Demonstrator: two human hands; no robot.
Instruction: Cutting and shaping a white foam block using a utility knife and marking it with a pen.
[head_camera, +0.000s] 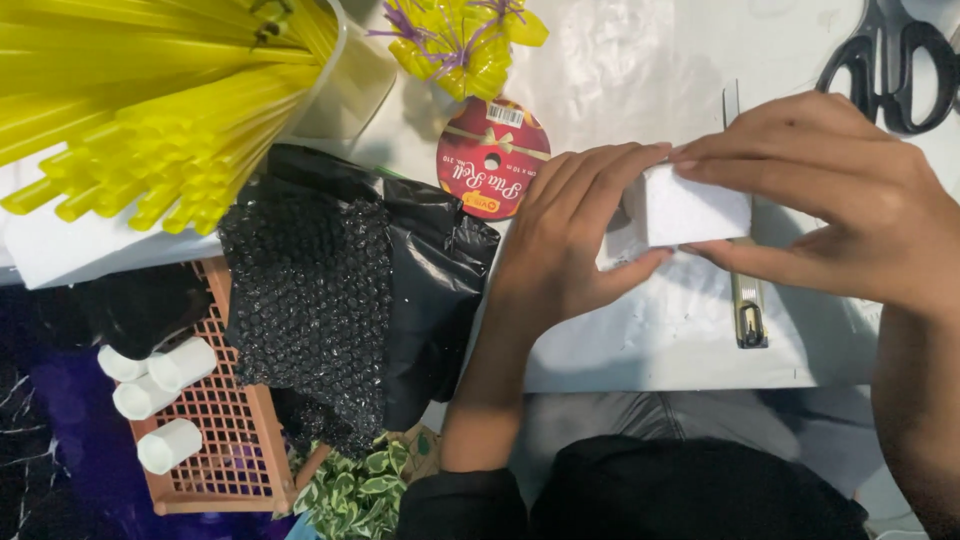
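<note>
Head view: a white foam block (690, 208) is held between both hands above the white tabletop (650, 345), and every other place is given from this block. The left hand (570, 235) is closed on the block's left end, fingers laid over its top and thumb tucked beneath. The right hand (840, 200) is closed on its right end, fingers along the upper edge and thumb along the lower edge. Directly behind and below the block a utility knife (747, 310) is left lying flat, touched by neither hand. The block appears whole and square-edged; no cut or wrapping is seen on it, so the handling is judged to be at an early stage, with shaping or covering not yet done. Up and to the right of the block black scissors (895, 70) are seen. To its left a red ribbon spool (493, 158) is set, and further left black bubble wrap (320, 290), yellow straws (150, 110) and an orange basket (215, 440) with white cylinders (165, 385).
</note>
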